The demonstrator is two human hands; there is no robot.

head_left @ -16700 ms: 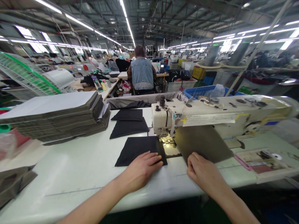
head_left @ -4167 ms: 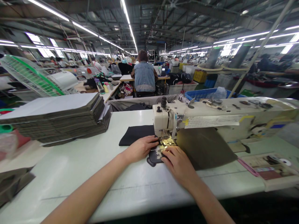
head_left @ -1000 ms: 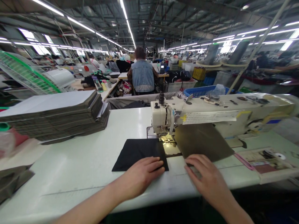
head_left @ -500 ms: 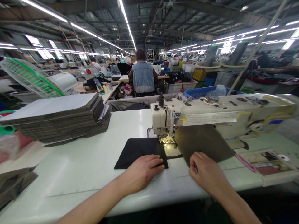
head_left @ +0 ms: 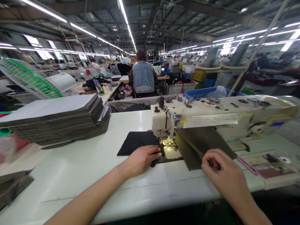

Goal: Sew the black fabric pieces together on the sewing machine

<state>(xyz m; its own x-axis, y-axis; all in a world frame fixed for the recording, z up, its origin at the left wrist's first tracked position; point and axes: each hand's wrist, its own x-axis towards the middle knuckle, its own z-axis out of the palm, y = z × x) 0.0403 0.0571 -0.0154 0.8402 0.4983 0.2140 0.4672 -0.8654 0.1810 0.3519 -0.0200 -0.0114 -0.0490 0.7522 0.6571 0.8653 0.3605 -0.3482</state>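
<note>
Slid black fabric piece (head_left: pixel 137 142) forward under left hand (head_left: pixel 140 159), toward presser foot (head_left: pixel 167 142). Shifted right hand (head_left: pixel 222 173) rightward, pinching grey sheet (head_left: pixel 201 140) at its edge.

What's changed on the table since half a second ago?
The left hand slid the black fabric forward toward the sewing machine. The right hand shifted right and pinched the near edge of the sheet. The machine and the stack stayed put.

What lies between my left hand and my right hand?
In the head view, the shiny needle plate and the near corner of the grey sheet lie between left hand and right hand.
</note>
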